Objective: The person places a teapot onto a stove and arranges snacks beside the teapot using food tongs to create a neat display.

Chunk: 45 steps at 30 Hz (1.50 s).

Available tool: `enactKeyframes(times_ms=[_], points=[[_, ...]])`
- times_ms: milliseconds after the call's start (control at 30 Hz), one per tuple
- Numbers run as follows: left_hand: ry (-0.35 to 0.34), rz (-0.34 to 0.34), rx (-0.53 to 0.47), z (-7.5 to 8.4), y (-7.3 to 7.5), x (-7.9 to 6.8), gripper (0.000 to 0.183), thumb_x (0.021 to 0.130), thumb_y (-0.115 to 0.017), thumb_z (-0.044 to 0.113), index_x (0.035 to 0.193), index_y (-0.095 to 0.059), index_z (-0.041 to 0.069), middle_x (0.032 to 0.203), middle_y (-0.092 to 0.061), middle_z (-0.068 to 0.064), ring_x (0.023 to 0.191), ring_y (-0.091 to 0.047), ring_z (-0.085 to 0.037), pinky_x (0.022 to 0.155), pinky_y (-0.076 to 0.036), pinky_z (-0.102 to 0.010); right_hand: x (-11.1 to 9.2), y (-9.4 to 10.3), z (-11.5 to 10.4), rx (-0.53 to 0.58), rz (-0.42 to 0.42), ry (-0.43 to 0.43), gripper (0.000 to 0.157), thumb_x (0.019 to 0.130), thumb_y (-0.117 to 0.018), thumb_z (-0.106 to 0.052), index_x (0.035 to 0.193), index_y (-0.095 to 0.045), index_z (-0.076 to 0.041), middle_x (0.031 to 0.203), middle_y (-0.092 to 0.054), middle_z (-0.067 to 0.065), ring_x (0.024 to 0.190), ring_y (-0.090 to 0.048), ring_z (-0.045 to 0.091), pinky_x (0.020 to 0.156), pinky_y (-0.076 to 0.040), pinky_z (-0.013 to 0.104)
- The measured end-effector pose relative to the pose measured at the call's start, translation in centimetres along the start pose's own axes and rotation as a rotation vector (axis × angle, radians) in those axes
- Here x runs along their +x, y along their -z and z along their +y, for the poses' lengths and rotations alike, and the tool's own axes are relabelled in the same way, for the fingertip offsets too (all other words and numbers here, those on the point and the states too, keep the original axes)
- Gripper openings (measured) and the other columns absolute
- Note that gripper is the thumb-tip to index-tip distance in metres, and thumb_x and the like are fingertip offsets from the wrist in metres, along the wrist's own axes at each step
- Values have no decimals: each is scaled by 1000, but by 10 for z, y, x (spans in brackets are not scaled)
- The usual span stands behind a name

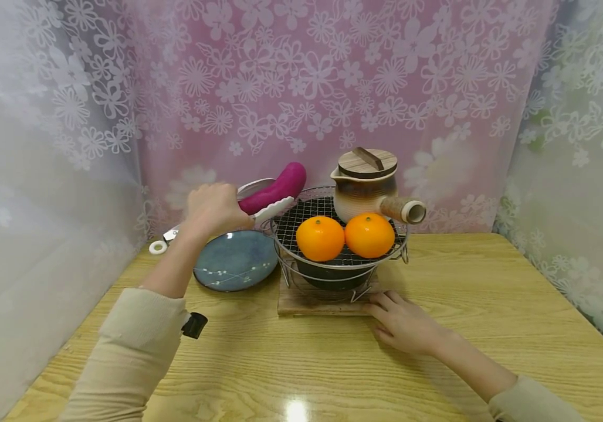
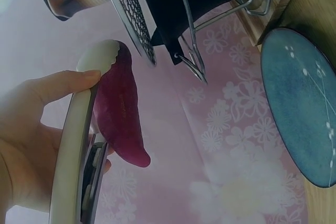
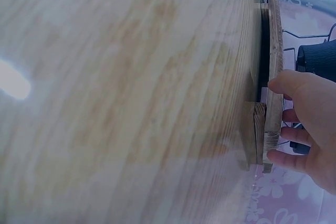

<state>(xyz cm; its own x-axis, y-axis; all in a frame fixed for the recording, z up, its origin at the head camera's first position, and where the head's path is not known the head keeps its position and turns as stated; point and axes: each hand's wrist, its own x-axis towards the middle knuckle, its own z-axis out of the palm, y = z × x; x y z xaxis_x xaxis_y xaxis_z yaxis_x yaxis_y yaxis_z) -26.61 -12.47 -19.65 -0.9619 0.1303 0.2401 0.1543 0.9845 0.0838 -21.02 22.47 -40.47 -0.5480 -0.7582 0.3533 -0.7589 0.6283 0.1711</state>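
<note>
My left hand grips a pair of white-tipped tongs, raised at the left of the grill. Between the tongs' jaws a purple sweet potato is clamped, tilted up to the right. Its far end overlaps the left rim of the round wire grill in the head view. Low at the front, my right hand holds the right front corner of the wooden board under the grill. In the right wrist view, the fingers lie along the board's edge.
Two oranges sit side by side on the grill mesh. Behind them stands a brown-and-cream teapot with a wooden lid, its side handle pointing right. A blue plate lies left of the grill. Floral curtains surround the table.
</note>
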Motion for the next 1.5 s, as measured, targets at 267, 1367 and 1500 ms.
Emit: enactKeyframes(times_ms=[267, 1367, 1500], points=[[-15, -33, 2, 11, 0, 4, 42, 55, -75, 46, 75, -58, 13, 75, -58, -4, 72, -52, -25, 58, -37, -37, 0, 0, 1, -8, 3, 10, 37, 78, -71, -19, 111, -60, -8, 110, -55, 12, 100, -52, 29, 82, -47, 42], [0, -164, -44, 39, 2, 18, 37, 65, -71, 46, 71, -57, 13, 68, -50, -2, 68, -48, -23, 56, -33, -32, -1, -3, 2, -20, 13, 9, 37, 77, -71, -19, 111, -60, -9, 108, -54, 10, 99, -51, 29, 82, -47, 42], [8, -186, -77, 43, 2, 20, 41, 66, -72, 50, 72, -57, 12, 68, -48, -2, 68, -47, -22, 57, -33, -31, -2, -3, 2, -15, 21, 10, 37, 77, -71, -18, 111, -60, -9, 109, -55, 11, 99, -52, 29, 82, -47, 42]])
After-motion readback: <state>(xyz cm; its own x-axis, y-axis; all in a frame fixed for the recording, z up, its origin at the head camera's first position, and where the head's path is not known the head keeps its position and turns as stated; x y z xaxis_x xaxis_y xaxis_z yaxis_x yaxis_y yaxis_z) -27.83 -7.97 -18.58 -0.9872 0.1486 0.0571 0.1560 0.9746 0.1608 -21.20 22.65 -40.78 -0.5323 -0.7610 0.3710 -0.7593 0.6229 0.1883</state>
